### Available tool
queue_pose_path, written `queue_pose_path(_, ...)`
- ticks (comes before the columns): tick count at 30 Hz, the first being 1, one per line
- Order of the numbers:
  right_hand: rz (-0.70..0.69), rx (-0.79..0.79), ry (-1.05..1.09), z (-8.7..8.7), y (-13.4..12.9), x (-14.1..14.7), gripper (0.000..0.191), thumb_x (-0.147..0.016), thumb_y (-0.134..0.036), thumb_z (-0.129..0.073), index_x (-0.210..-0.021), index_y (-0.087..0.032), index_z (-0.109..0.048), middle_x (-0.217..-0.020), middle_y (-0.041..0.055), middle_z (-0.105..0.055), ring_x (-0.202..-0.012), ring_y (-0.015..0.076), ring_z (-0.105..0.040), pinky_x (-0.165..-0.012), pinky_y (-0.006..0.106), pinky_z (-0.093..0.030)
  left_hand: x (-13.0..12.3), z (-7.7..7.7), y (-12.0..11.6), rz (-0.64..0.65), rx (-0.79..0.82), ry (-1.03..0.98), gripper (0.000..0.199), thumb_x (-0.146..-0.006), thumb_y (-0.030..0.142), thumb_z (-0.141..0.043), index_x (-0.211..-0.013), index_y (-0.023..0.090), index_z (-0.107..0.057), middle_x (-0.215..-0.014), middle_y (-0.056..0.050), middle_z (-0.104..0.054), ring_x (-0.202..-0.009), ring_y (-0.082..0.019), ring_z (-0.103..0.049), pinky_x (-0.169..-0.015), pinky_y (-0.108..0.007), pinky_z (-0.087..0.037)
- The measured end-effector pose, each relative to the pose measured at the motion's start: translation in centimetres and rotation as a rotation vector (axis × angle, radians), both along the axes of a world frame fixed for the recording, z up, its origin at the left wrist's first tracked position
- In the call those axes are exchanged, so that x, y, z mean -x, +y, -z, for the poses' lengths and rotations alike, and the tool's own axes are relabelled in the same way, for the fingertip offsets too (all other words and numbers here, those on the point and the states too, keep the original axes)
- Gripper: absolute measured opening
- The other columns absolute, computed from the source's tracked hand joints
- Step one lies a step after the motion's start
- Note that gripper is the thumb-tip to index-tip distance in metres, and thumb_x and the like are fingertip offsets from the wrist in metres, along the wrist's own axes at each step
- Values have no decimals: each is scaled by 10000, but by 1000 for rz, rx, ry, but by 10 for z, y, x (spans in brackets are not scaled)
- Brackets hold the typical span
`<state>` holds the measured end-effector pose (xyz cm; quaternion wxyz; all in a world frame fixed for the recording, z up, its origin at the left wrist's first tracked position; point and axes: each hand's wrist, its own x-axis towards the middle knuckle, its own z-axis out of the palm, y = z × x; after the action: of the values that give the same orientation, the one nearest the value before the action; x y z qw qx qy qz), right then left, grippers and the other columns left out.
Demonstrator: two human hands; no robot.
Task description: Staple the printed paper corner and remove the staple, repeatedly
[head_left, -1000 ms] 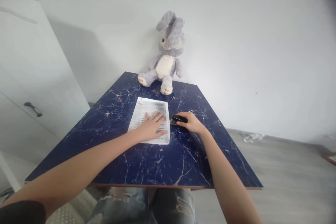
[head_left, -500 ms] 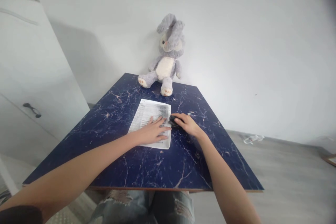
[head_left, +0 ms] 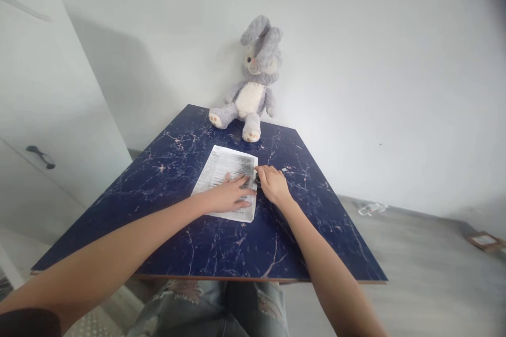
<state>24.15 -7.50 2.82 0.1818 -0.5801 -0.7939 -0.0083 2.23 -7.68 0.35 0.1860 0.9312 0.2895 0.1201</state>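
Printed sheets of paper [head_left: 227,160] lie on the dark blue marbled table [head_left: 158,179]. My left hand [head_left: 228,195] rests flat on them, fingers spread towards their right edge. At that edge is a small black stapler [head_left: 258,179], mostly covered by my right hand [head_left: 273,184]. The fingers of my right hand are closed over its top, and the fingertips reach the edge of the paper. How far the stapler's jaws overlap the sheets is hidden.
A grey plush rabbit [head_left: 251,97] sits at the table's far edge against the white wall. To the left stands a white cabinet [head_left: 47,95] with a dark handle. Clear plastic packaging [head_left: 372,208] and a brown frame-like object [head_left: 484,240] lie on the floor at right.
My right hand has shifted forward and left over the stapler, covering more of it. My left hand stays flat on the paper. The whole view has shifted slightly.
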Motion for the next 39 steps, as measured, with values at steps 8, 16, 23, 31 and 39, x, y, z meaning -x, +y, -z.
queue_pose_path(8,-52,-61,-216,4,0,7,452,-1112,-308,-276,-1162,-192,-710,-1173,131,-743,-1069,283,-618,-952,413,-372,-1,4,2,7,7,6,450,-1018,458,-560,-1456,362,-595,-1655,-143,-358,-1557,-416,-267,-1181,-792,-144)
queue_pose_path(16,-20,-54,-288,7,-4,20,457,-1094,-336,-301,-1160,-139,-708,-1202,210,-706,-1107,351,-587,-993,506,-353,0,5,5,12,1,6,408,-1012,456,-575,-1390,323,-651,-1710,-125,-269,-1573,-406,-238,-1188,-790,-134)
queue_pose_path(23,-129,-31,-69,-4,-2,2,424,-1077,-453,-434,-1268,-169,-684,-1260,175,-710,-1160,305,-629,-1012,449,-426,4,-10,3,12,-33,74,444,-1044,491,-492,-1454,360,-607,-1704,-116,-298,-1572,-374,-265,-1210,-732,-195)
queue_pose_path(31,-371,245,196,-12,22,-87,236,-836,-323,-756,-1051,-228,-769,-893,19,-767,-789,204,-680,-768,289,-472,-4,-12,-2,-52,-54,125,533,-1026,565,-495,-1532,400,-519,-1722,-78,-267,-1581,-379,-250,-1246,-657,-191)
queue_pose_path(39,224,-35,340,-6,29,-101,210,-781,-365,-757,-886,-184,-755,-788,71,-718,-715,220,-609,-659,304,-399,-3,-19,-2,-8,-39,146,522,-986,565,-569,-1467,365,-593,-1678,-44,-381,-1516,-359,-367,-1225,-554,-267)
